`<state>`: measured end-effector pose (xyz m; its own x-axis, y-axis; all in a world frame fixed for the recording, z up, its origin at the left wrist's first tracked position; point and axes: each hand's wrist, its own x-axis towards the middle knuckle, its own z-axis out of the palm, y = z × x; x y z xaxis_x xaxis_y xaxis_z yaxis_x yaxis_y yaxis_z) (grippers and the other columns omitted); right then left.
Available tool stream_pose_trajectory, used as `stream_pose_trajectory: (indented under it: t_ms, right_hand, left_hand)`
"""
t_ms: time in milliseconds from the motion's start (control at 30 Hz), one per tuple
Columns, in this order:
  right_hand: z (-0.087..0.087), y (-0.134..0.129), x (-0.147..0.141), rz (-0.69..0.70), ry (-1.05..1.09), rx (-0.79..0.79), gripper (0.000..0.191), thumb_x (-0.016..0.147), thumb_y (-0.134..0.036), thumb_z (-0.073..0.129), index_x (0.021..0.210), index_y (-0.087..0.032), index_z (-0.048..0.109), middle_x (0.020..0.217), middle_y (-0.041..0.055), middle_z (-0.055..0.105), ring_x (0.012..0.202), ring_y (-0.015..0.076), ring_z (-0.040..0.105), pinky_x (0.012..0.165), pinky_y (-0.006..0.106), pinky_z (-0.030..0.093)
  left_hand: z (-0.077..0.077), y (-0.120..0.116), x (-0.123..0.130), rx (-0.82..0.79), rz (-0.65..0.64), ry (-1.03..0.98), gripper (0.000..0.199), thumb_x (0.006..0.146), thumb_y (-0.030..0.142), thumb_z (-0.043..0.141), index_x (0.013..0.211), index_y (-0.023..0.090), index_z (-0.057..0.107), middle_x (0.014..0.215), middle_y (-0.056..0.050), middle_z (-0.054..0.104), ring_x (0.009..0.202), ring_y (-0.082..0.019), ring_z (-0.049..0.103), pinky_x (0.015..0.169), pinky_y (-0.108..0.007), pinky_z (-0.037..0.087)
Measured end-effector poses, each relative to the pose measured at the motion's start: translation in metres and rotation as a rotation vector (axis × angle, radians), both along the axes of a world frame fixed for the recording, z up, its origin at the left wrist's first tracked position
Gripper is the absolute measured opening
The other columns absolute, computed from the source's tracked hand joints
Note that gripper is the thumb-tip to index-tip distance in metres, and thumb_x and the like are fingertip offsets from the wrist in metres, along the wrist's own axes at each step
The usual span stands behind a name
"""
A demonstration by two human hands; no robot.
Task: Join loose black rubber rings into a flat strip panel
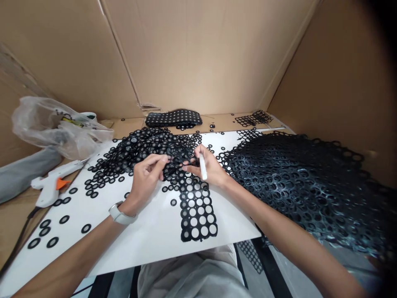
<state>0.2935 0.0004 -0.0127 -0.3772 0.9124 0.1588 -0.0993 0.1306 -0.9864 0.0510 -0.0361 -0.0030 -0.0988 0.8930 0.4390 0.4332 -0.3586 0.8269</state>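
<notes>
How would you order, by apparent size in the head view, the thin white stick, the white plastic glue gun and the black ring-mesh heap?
1. Black ring-mesh heap
2. White plastic glue gun
3. Thin white stick in the right hand

The far end of the white stick [203, 167] is hidden by the right grip [214, 169], whether anything is pinched by the left grip [149, 170] cannot be told, the contents of the plastic bag [79, 145] at nine o'clock are blurred, and the black cord [20, 238] is cut off toward eight o'clock.
</notes>
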Motion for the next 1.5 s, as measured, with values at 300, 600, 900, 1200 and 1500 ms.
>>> stream_pose_trajectory:
  t_ms: [300,600,900,1200,1500]
  right_hand:
    - [0.006,0.011,0.01,-0.068,0.069,-0.123,0.073,0.07,-0.033,0.105,0.099,-0.032,0.039,0.096,-0.0024,0.073,0.116,0.0311,0.08,0.099,0.049,0.068]
    - [0.01,-0.003,-0.001,-0.076,0.146,-0.174,0.07,0.065,-0.041,0.109,0.098,-0.031,0.049,0.098,-0.0029,0.077,0.107,0.029,0.081,0.106,0.052,0.065]
    - [0.015,-0.008,-0.002,-0.017,0.18,-0.212,0.063,0.065,-0.043,0.111,0.103,-0.029,0.063,0.111,0.0026,0.079,0.112,0.0297,0.079,0.112,0.053,0.063]
    - [0.009,-0.01,-0.007,0.06,0.111,-0.22,0.074,0.055,-0.037,0.112,0.097,-0.03,0.052,0.101,-0.002,0.075,0.108,0.029,0.078,0.099,0.048,0.066]
    - [0.005,-0.009,-0.005,0.045,0.008,-0.078,0.071,0.064,-0.035,0.107,0.097,-0.03,0.044,0.085,-0.0093,0.049,0.075,0.0179,0.056,0.069,0.032,0.049]
  left_hand:
    - [0.008,0.012,-0.025,0.052,0.077,0.273,0.018,0.097,0.036,0.082,0.11,0.028,0.093,0.114,-0.003,0.085,0.062,-0.011,0.057,0.063,-0.03,0.045]
    - [0.009,-0.015,0.005,0.066,-0.199,0.268,0.033,0.105,0.043,0.08,0.134,0.028,0.082,0.105,-0.001,0.083,0.054,-0.009,0.047,0.055,-0.027,0.042]
    - [0.011,-0.016,0.006,0.088,-0.15,0.151,0.022,0.105,0.035,0.081,0.125,0.028,0.088,0.086,0.002,0.074,0.059,-0.01,0.046,0.057,-0.027,0.041]
    - [0.004,-0.01,0.001,0.054,-0.182,0.169,0.025,0.107,0.038,0.079,0.128,0.031,0.089,0.11,-0.003,0.082,0.065,-0.012,0.055,0.062,-0.028,0.047]
    - [0.015,-0.007,-0.003,-0.011,-0.323,0.253,0.021,0.104,0.041,0.078,0.113,0.03,0.094,0.102,-0.006,0.083,0.084,-0.019,0.071,0.063,-0.028,0.048]
